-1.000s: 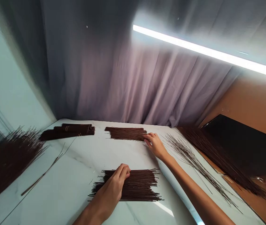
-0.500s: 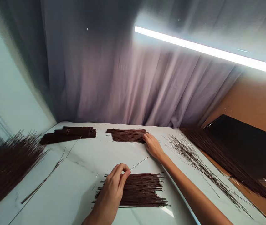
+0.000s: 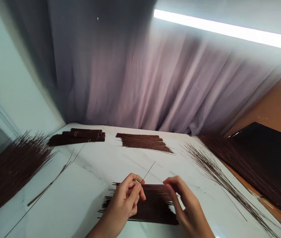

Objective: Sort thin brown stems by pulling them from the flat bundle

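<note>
My left hand (image 3: pixel 123 201) pinches a thin dark stick (image 3: pixel 149 171) between thumb and fingers; the stick points up and to the right. Below it lies a flat mat of dark brown sticks (image 3: pixel 152 205) set side by side, partly covered by my left hand. At the mat's upper right corner is my right hand (image 3: pixel 188 201), thumb and forefinger brought close together. Whatever thin thing may be between those fingertips is too small to make out. Farther back lies a second row of brown sticks (image 3: pixel 142 142), untouched by either hand.
Tied dark rolls (image 3: pixel 86 135) lie at the back left. A large heap of sticks (image 3: pixel 11 175) fills the left edge, with a few loose sticks (image 3: pixel 53 181) beside it. Rightward are a loose spread of sticks (image 3: pixel 217 175) and a long dark bundle (image 3: pixel 244 172) along the white table's (image 3: pixel 100 165) edge.
My right hand has come back from the far row of sticks to the near mat's right side. The stick in my left hand now stands at a steeper slant. The view has shifted slightly.
</note>
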`<state>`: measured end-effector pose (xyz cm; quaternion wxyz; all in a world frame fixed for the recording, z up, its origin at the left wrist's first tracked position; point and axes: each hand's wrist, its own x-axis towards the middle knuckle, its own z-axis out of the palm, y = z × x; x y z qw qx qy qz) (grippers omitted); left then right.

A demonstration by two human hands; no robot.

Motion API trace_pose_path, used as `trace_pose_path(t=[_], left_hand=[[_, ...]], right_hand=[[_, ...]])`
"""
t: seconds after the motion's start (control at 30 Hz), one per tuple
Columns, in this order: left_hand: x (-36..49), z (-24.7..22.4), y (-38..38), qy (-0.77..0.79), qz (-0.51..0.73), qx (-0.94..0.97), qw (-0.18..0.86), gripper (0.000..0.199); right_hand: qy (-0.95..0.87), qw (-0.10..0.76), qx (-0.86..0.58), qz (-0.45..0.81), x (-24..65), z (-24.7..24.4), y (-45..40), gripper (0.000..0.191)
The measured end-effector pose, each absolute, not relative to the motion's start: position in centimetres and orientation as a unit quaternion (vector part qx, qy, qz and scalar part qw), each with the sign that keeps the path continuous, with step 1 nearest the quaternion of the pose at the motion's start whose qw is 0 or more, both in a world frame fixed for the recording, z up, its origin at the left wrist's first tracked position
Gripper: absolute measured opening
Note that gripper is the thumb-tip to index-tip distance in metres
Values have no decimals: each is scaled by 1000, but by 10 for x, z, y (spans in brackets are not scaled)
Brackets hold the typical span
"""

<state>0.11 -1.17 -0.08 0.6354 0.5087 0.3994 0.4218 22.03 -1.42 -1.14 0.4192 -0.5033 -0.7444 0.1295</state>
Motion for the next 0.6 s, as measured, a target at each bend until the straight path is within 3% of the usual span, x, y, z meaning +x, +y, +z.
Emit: trace_pose_path(t=[0.2,0.4,0.6], left_hand=[[3,9,-15,411,420,480,652,33],[5,3,-12,479,395,487,614,38],[5,1,-11,441,443,475,619,35]], right_hand=[[-711,464,-506,151,197,-26,-34,16],[-737,445,-486,152,191,-24,-36,16],[-743,449,-475,145,187,-29,-37,16]])
